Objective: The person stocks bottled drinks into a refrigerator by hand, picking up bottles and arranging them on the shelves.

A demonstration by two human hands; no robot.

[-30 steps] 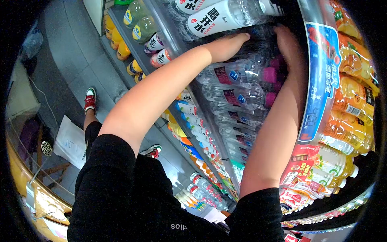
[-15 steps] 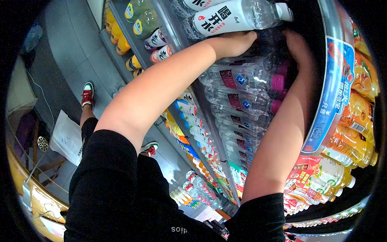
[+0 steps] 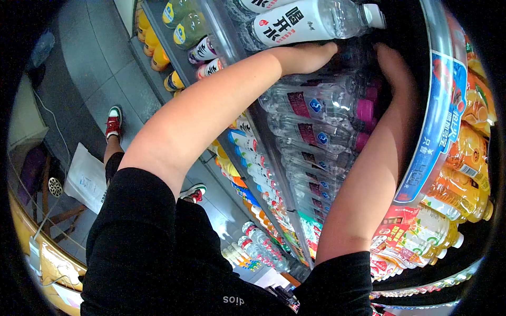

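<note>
Along the drinks display, a shelf holds bottles packed side by side, and a person in black sleeves has both bare arms stretched into it, with a blue price strip past the right forearm. A white-labelled bottle looks the biggest near the hands. Beside it, across a dark gap, stand the pink-capped clear bottles, in a tight row between the two arms. I'd reckon each is fairly heavy for its bulk if full, with a thin, slick wall that would dent under a hard pinch yet hardly break; any damp would make it slipperier. The label band, just below the shoulder, seems the place to wrap a palm around; the pink caps are hard and offer only a small grip for tipping one. At the gap, the left hand lies level with the bottle bodies, just beside the white-labelled bottle, while the right hand is over on the cap side. Both hands' fingers run into the shadow, and from where I stand I can't tell whether they're apart or closed on anything.
</note>
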